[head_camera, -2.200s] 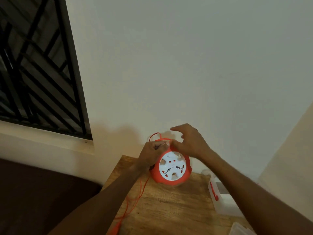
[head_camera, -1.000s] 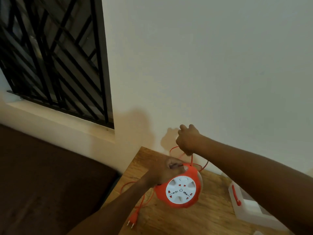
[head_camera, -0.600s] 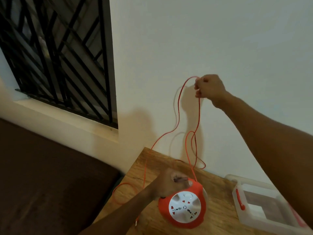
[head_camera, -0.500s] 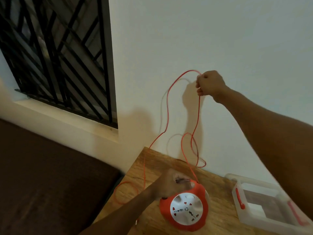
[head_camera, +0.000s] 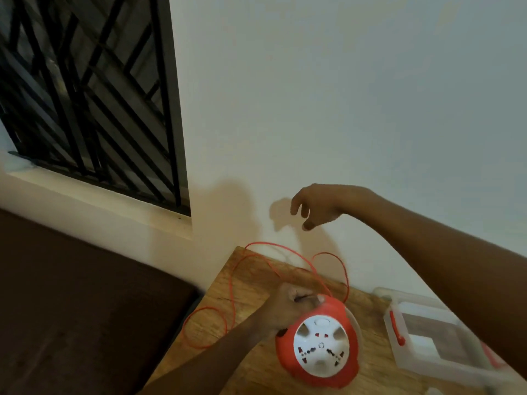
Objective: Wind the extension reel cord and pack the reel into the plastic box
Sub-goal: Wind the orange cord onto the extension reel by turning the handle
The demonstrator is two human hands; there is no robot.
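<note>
The reel [head_camera: 319, 342] stands on edge on the table [head_camera: 256, 363], its white socket face turned toward the camera, near the table's middle and well left of the box [head_camera: 436, 337]. The left hand [head_camera: 288, 307] grips the reel's top left edge, fingers curled tight over it, apparently on a handle or winder, though that part is hidden under the fingers. The right hand [head_camera: 313, 206] hangs in the air above the far side of the table, fingers loosely spread and pointing down, holding nothing. The cord [head_camera: 285, 258] is plainly not wound: long orange loops lie slack across the far part of the table, one arc rising beside the wall [head_camera: 342, 109], another loop trailing off the left edge toward the dark surface beside it. The plug is not in view. The box sits open at the right with its red latches showing and no reel in it. So the task looks early: most of the cord is yet to be wound in, and the packing step has not begun.
</note>
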